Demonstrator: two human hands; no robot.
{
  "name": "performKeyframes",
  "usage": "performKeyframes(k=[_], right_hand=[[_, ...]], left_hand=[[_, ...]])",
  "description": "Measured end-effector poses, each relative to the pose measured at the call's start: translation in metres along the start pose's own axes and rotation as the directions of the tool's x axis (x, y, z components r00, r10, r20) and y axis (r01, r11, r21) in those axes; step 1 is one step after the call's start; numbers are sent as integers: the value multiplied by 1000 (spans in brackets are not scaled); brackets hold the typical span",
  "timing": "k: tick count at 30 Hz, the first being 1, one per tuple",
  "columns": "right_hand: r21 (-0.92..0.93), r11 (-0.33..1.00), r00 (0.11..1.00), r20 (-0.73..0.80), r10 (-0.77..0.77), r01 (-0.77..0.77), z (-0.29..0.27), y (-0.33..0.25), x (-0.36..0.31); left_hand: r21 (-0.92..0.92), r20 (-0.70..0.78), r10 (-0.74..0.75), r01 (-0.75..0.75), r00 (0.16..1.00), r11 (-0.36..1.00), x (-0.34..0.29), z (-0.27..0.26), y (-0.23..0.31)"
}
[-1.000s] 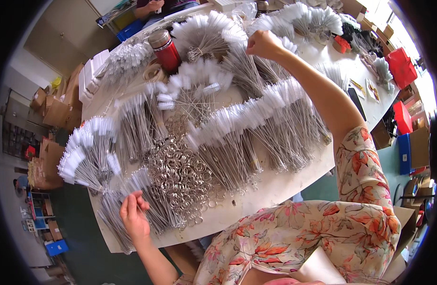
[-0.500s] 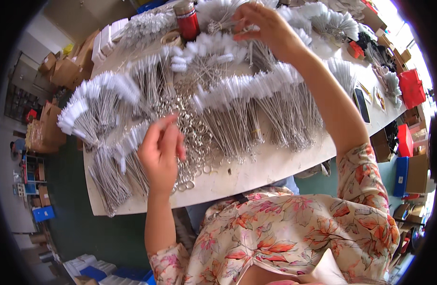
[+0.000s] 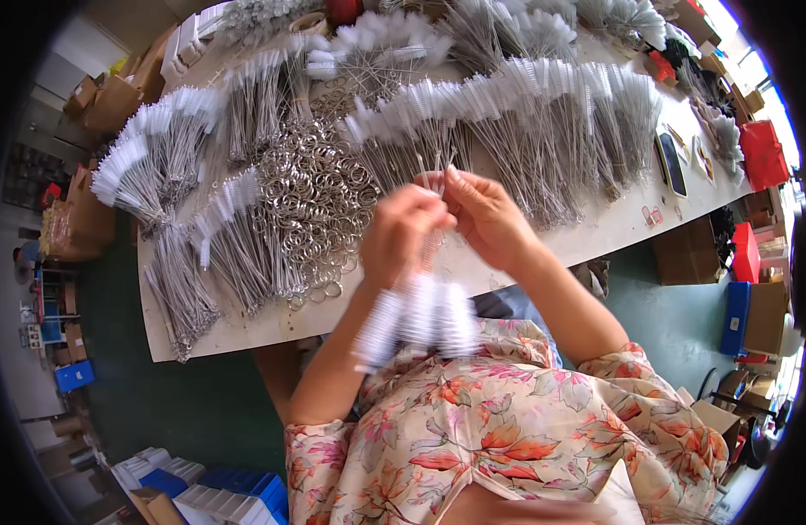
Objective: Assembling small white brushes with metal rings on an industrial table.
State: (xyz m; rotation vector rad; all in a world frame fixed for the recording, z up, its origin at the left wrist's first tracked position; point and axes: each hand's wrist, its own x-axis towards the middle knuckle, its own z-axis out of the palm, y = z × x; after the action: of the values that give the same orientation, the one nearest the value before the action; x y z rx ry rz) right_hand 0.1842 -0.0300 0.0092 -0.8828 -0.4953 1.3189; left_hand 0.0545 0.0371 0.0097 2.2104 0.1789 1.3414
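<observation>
Close together above the table's front edge, my two hands meet at the fingertips. Several small wire-handled brushes point(image 3: 420, 315) hang below them, white bristle heads down and blurred by motion. My right hand point(image 3: 490, 214) pinches with thumb and forefinger at the upper ends of the brush wires. Fingers curled, my left hand point(image 3: 407, 229) is closed against the same spot; what lies in its grip is hidden. To the left of the hands spreads a heap of metal split rings point(image 3: 320, 188). Rows of matching brushes point(image 3: 525, 131) lie behind the hands, white heads pointing away.
More brush bundles point(image 3: 180, 289) lie at the table's left end. A red container point(image 3: 343, 10) is cut off by the top edge. At right are a phone point(image 3: 672, 166) and a red bag point(image 3: 764, 156). Cardboard boxes point(image 3: 687, 254) stand beside the table.
My right hand has come back from the far brush bundles to the front. My left hand has left the ring heap and moved right to meet it. Brushes now hang below both hands.
</observation>
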Motion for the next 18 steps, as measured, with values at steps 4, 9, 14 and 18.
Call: performKeyframes(k=[4, 9, 14, 18], right_hand=[[503, 864, 1000, -7, 19, -13, -20, 13, -6], [-957, 288, 987, 81, 136, 39, -19, -88, -44], [-311, -878, 847, 503, 174, 365, -61, -18, -71], [-955, 98, 902, 297, 312, 281, -15, 8, -58]], left_hand=[[64, 27, -25, 23, 999, 998, -29, 26, 8], [32, 36, -157, 155, 987, 987, -57, 0, 28], [-3, 185, -414, 422, 891, 907, -88, -5, 21], [12, 206, -340, 345, 918, 939, -98, -12, 31]])
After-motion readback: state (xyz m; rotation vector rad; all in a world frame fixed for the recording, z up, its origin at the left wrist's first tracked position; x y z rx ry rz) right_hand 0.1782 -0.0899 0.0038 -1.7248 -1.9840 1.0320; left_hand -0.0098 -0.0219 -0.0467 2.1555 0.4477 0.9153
